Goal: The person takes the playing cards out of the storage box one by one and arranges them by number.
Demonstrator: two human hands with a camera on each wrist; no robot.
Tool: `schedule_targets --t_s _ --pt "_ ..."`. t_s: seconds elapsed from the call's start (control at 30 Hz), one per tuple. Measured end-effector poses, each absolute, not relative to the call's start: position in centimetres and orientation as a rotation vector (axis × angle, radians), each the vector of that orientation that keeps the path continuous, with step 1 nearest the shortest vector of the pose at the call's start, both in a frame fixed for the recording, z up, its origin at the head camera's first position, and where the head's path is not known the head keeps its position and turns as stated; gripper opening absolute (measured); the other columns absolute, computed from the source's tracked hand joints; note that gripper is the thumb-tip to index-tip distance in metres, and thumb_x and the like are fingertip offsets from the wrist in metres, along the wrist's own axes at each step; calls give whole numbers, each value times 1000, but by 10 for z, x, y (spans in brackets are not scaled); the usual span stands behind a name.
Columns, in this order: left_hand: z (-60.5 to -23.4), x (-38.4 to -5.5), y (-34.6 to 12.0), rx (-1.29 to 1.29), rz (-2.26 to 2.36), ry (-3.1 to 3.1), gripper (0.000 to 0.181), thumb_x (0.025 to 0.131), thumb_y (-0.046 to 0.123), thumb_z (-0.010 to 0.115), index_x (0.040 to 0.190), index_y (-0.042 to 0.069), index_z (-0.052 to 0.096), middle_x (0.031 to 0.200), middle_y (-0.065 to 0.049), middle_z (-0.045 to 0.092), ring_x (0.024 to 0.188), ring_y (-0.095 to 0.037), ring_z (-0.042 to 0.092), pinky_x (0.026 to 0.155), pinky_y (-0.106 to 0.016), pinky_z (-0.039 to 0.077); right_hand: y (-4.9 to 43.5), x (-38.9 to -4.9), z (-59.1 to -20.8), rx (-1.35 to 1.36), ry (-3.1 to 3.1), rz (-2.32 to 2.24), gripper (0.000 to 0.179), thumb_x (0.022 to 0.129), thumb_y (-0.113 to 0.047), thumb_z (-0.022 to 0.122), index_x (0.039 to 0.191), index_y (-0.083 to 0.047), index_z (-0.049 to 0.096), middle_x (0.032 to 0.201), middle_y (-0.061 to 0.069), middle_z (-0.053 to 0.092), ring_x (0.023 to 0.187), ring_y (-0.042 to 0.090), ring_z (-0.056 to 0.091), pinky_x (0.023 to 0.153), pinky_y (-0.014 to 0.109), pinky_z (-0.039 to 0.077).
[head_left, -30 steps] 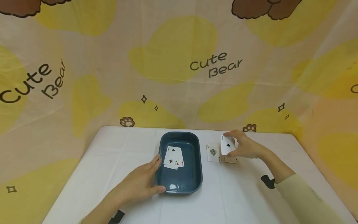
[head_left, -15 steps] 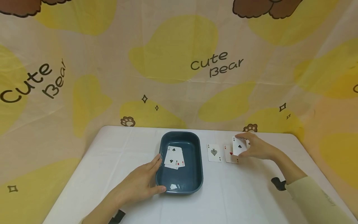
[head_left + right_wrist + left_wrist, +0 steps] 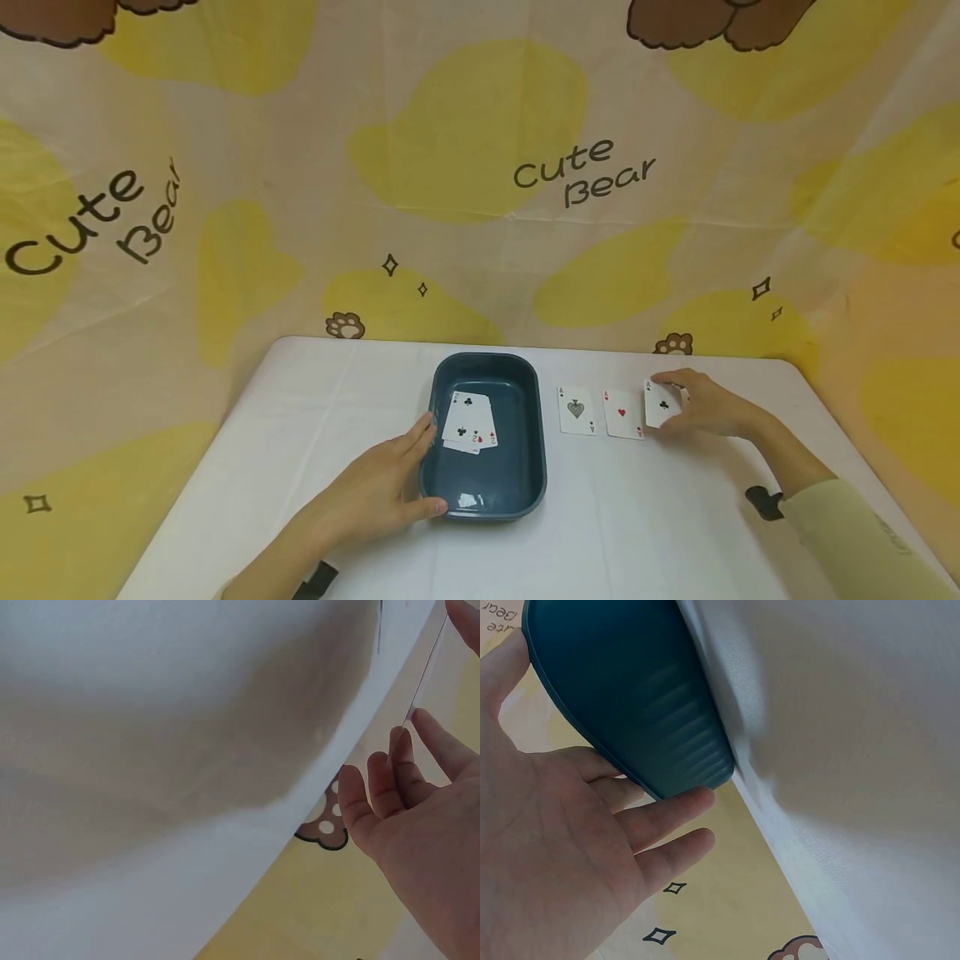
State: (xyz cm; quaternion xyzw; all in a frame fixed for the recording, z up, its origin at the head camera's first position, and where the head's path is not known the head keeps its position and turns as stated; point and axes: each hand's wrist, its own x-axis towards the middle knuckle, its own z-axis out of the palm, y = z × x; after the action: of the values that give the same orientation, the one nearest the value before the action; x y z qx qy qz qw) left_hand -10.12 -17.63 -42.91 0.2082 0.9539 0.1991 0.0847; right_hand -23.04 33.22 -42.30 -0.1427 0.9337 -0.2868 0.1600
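My right hand [image 3: 708, 408] pinches the ace of clubs [image 3: 658, 407] by its top and bottom edges, in the row's right-hand place. In the right wrist view the card is a thin edge-on line between thumb and fingertips. To its left lie the ace of hearts [image 3: 620, 421] and the ace of spades [image 3: 575, 410], face up. My left hand [image 3: 375, 487] rests against the left side of a dark blue tray [image 3: 517, 475], fingers extended and thumb at the near corner. Inside the tray, the two of clubs [image 3: 467, 415] overlaps a two of hearts and another mostly covered card.
A white cloth covers the table [image 3: 592, 525]. Behind it hangs a yellow and beige backdrop [image 3: 465, 133] printed with "Cute Bear", reaching down to the table's far edge.
My right hand has carried the ace of clubs rightward and lower, from over the ace of hearts to beside it, leaving that card uncovered. My left hand has stayed at the tray.
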Motion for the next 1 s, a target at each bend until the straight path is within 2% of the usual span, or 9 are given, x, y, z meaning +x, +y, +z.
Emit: schedule_targets --t_s 0.13,0.3,0.47,1.0 --pt "-431 -102 -176 625 583 2849 103 90 67 70 164 6 32 174 -3 19 149 -37 41 118 -56 39 337 -231 -430 -406 2675 -773 92 76 -28 94 151 2 49 149 36 41 121 45 46 102 68 44" --pt "-430 -102 -176 624 575 2851 104 90 67 70 164 6 32 174 -3 19 149 -37 41 118 -55 39 340 -233 -435 -428 2683 -741 91 76 -28 94 149 4 51 148 38 41 120 45 46 101 67 45" --pt "-430 -101 -177 615 571 2849 104 90 67 70 164 6 32 174 -3 18 150 -37 40 118 -55 38 340 -233 -438 -460 2682 -727 88 74 -24 93 147 4 52 148 38 41 128 52 42 106 75 37" --pt "-428 -101 -176 624 571 2849 104 90 67 70 164 5 33 174 -3 19 149 -37 41 117 -55 40 338 -232 -445 -461 2708 -641 86 70 -18 92 145 2 55 147 36 45 127 52 43 104 73 41"
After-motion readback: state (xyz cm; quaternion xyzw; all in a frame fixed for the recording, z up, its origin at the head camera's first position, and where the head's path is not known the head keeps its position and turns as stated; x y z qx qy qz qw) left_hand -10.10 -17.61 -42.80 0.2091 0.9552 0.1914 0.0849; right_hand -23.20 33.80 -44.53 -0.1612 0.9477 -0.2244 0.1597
